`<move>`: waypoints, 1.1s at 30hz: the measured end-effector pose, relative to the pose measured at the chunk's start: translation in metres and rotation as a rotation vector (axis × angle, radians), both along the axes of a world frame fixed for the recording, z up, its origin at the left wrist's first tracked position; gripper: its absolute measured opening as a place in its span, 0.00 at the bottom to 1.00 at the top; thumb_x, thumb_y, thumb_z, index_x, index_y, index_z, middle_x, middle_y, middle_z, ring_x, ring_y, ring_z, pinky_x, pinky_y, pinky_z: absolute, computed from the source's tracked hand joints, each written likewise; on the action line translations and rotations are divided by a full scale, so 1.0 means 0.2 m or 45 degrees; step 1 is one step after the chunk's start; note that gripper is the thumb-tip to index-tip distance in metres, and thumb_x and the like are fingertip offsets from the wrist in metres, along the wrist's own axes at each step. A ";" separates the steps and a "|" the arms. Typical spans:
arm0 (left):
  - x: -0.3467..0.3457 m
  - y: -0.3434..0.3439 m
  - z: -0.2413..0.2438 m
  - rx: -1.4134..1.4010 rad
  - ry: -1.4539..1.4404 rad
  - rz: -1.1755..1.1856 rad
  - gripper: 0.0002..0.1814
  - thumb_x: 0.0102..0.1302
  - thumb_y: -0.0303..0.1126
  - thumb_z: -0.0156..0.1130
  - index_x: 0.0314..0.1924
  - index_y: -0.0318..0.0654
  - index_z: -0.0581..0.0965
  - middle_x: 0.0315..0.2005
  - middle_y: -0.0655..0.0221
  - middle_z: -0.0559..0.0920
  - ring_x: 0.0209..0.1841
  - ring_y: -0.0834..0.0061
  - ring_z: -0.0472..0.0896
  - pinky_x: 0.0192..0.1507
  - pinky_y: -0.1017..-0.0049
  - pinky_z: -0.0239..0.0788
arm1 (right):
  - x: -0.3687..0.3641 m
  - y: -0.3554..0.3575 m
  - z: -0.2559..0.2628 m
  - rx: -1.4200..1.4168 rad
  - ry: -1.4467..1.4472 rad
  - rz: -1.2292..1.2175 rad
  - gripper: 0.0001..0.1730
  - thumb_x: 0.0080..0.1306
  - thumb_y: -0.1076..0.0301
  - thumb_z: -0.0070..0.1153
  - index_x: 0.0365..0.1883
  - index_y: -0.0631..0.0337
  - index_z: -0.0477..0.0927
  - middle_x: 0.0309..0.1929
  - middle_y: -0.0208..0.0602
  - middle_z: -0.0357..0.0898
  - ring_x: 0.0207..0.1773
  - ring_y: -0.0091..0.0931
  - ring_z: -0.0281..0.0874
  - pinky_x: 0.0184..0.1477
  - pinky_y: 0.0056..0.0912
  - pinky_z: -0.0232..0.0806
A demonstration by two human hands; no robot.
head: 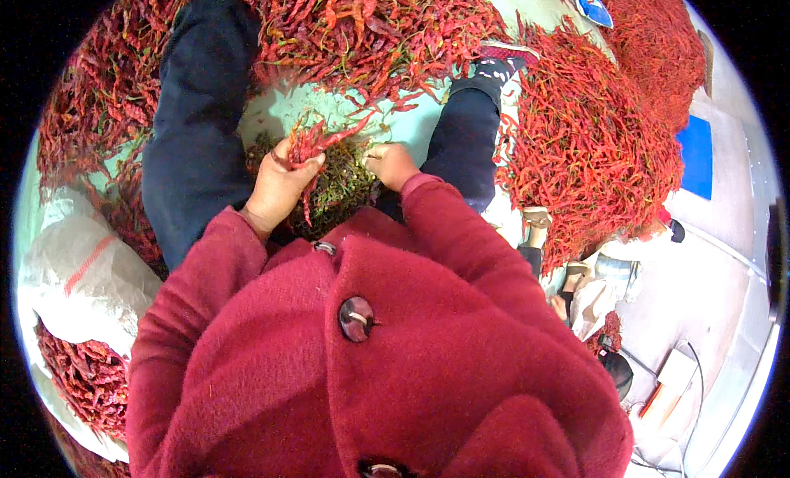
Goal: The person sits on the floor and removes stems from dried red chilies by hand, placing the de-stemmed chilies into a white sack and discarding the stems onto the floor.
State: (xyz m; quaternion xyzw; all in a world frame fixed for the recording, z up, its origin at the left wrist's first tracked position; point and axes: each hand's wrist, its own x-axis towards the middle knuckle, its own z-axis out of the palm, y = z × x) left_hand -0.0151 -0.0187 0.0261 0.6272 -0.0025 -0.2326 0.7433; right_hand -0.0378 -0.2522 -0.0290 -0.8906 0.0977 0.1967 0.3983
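Note:
My left hand (pixel 282 180) is closed round several dried red chili peppers (pixel 307 146), their tips pointing up and to the right. Close to its right, my right hand (pixel 390 163) has its thumb and forefinger pinched together; whether a small stem is between them I cannot tell. Below both hands, between my legs, lies a pile of green-brown chili stems (pixel 340 184). Beyond it a pale green sheet (pixel 290 110) shows, with a few loose red chilies on it.
A large heap of red chilies (pixel 370 33) lies ahead, and another heap (pixel 586 138) is at the right. At the left stands a whitish woven sack (pixel 92 268). Parts of other people show at the lower right, near a white box (pixel 677 368) and cables. A blue panel (pixel 697 158) is at the far right.

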 end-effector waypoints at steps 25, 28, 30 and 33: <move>0.04 -0.01 -0.12 -0.176 0.487 0.015 0.09 0.59 0.27 0.59 0.41 0.36 0.76 0.31 0.74 0.79 0.32 0.84 0.74 0.35 0.81 0.65 | 0.07 0.23 0.22 -0.011 -0.317 0.231 0.14 0.56 0.57 0.55 0.35 0.55 0.78 0.31 0.41 0.78 0.34 0.39 0.76 0.38 0.39 0.68; 0.02 -0.02 -0.12 -0.306 0.476 -0.023 0.10 0.59 0.26 0.59 0.42 0.35 0.76 0.33 0.74 0.79 0.35 0.83 0.75 0.39 0.81 0.66 | 0.04 0.30 0.28 0.011 -0.200 0.299 0.13 0.56 0.58 0.54 0.36 0.54 0.78 0.31 0.43 0.78 0.35 0.40 0.76 0.38 0.41 0.67; 0.02 0.00 -0.12 -0.288 0.508 -0.051 0.10 0.59 0.26 0.59 0.42 0.34 0.76 0.34 0.74 0.79 0.37 0.83 0.75 0.42 0.81 0.66 | 0.03 0.32 0.30 -0.056 -0.216 0.345 0.13 0.55 0.58 0.54 0.36 0.54 0.78 0.31 0.43 0.78 0.34 0.41 0.76 0.38 0.41 0.67; 0.02 0.01 -0.11 -0.205 0.463 -0.079 0.10 0.59 0.26 0.59 0.42 0.34 0.76 0.34 0.74 0.79 0.36 0.83 0.74 0.41 0.81 0.66 | 0.02 0.33 0.31 -0.046 -0.209 0.319 0.13 0.55 0.59 0.54 0.35 0.55 0.79 0.30 0.44 0.78 0.34 0.42 0.76 0.37 0.41 0.68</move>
